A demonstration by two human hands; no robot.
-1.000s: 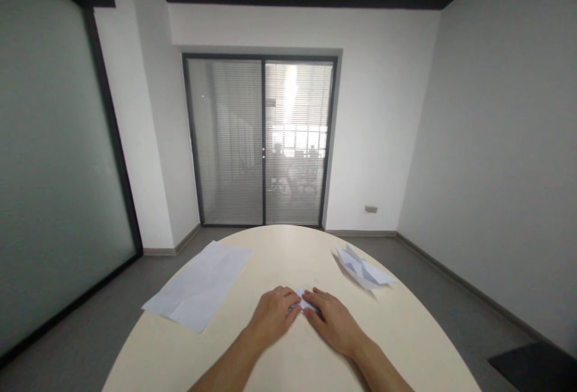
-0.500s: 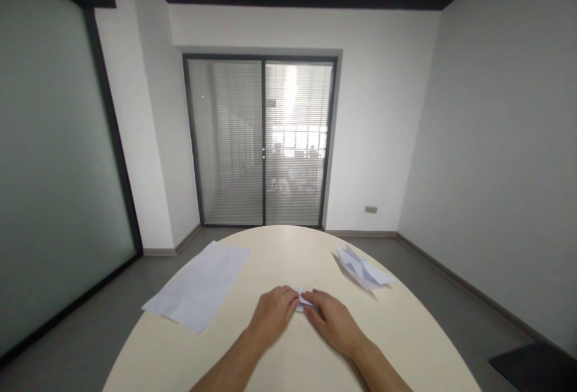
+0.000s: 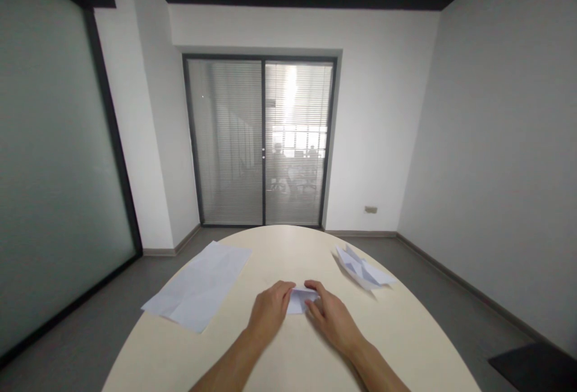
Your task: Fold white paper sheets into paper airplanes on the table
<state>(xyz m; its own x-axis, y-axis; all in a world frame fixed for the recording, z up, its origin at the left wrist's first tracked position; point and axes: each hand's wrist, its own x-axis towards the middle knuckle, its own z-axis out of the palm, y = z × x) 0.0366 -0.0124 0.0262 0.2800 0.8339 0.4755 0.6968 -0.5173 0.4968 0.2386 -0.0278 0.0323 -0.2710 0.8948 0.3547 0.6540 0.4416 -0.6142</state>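
A small folded piece of white paper (image 3: 296,302) lies between my hands on the pale table (image 3: 297,356). My left hand (image 3: 269,309) grips its left edge, the fingers bent together over the side. At the right side, my right hand (image 3: 332,312) holds the paper with thumb and forefinger curved around its edge. The middle of the paper shows between the two hands, while both its side edges are partly hidden by fingers.
White sheets (image 3: 198,287) with creases lie at the table's left edge. A folded white paper shape (image 3: 363,270) with raised flaps stands at the right edge. Beyond the table is a glass door (image 3: 264,139) with blinds. A black object (image 3: 536,365) is on the floor at lower right.
My hands have moved slightly apart, and the fingertips have shifted a little away from me. More of the folded paper's face now shows between them.
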